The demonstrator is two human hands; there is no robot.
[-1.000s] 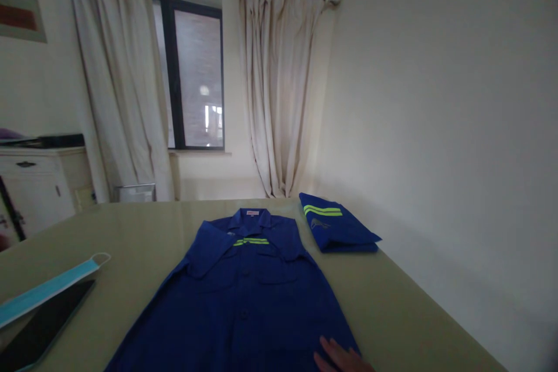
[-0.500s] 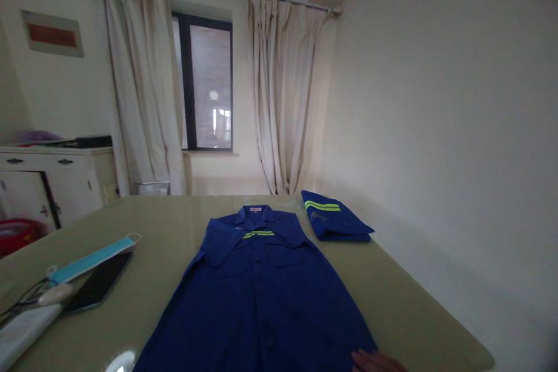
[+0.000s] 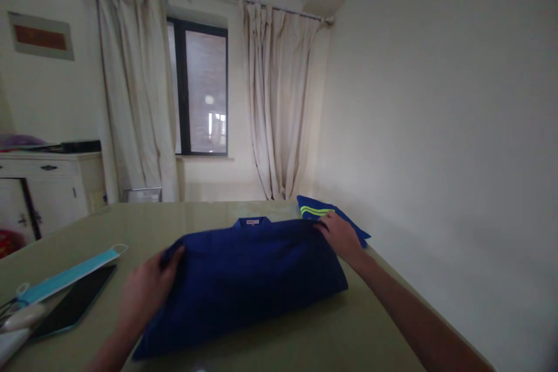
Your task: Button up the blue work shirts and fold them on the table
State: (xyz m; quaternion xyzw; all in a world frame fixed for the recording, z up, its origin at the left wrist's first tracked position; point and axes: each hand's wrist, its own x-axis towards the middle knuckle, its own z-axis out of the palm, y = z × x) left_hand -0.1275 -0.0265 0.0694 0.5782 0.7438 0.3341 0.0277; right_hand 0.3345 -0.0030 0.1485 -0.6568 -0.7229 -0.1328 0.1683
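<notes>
A dark blue work shirt (image 3: 257, 279) lies on the table in front of me, its lower part doubled up over the chest. Only the collar with its white label shows beyond the fold. My left hand (image 3: 150, 282) pinches the folded edge at the left corner. At the far right corner, my right hand (image 3: 342, 235) grips the same edge between thumb and fingers. Behind that hand lies a folded blue garment (image 3: 357, 229) with yellow-green stripes, partly covered by the hand. The shirt's buttons and chest stripes are hidden under the fold.
On the left of the table (image 3: 174, 218) are a blue face mask (image 3: 72, 276), a black phone (image 3: 76, 302), and a pale rounded object with a cable (image 3: 24, 317). A wall (image 3: 436, 157) runs along the table's right side. A white cabinet (image 3: 56, 186) stands back left.
The shirt's lower half has been lifted and folded away from me toward the collar. Both hands are now on its edge; before, only my right hand showed, at the lower right.
</notes>
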